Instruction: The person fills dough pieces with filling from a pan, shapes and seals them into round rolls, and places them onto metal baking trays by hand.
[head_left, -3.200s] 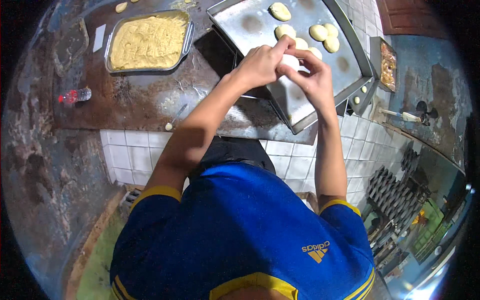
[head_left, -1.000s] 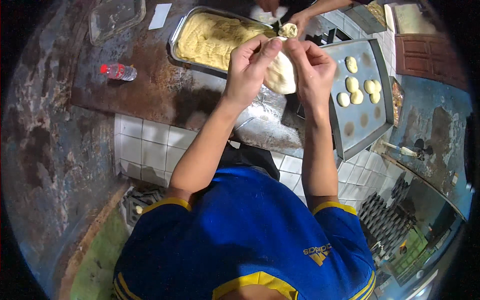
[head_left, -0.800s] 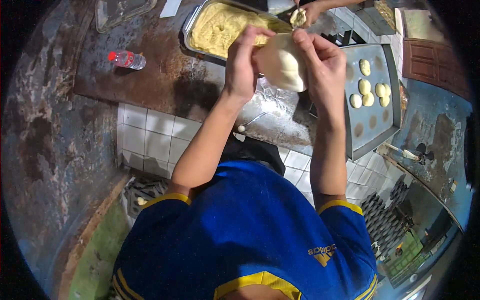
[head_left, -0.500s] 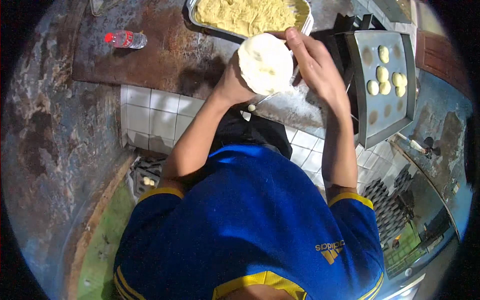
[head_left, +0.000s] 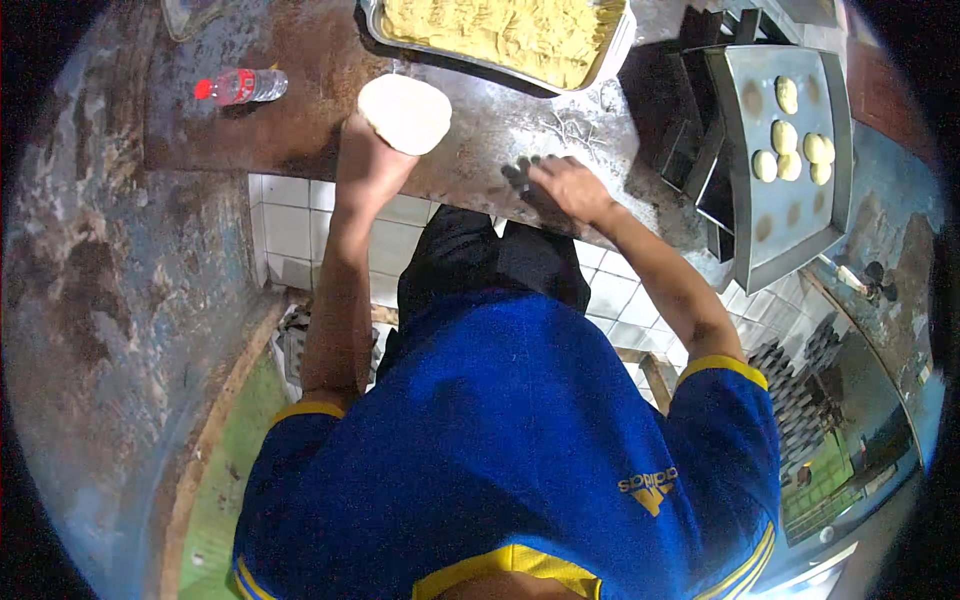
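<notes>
My left hand (head_left: 368,160) holds up a flat round disc of pale dough (head_left: 405,112) above the dark worn counter (head_left: 300,110). My right hand (head_left: 562,187) lies flat on the floured patch of the counter, fingers spread, holding nothing. Just beyond the dough stands a metal tray of yellow crumbly filling (head_left: 510,35). To the right a grey baking sheet (head_left: 790,210) carries several small pale dough pieces (head_left: 792,150).
A small clear plastic bottle with a red cap (head_left: 240,87) lies on the counter at the left. White tiles (head_left: 290,225) face the counter front. A dark rack (head_left: 800,370) and floor clutter lie at the lower right.
Both hands were shaping the dough together near the filling tray. Now the right hand has let go and dropped to the counter, while the left hand keeps the flattened disc, moved left.
</notes>
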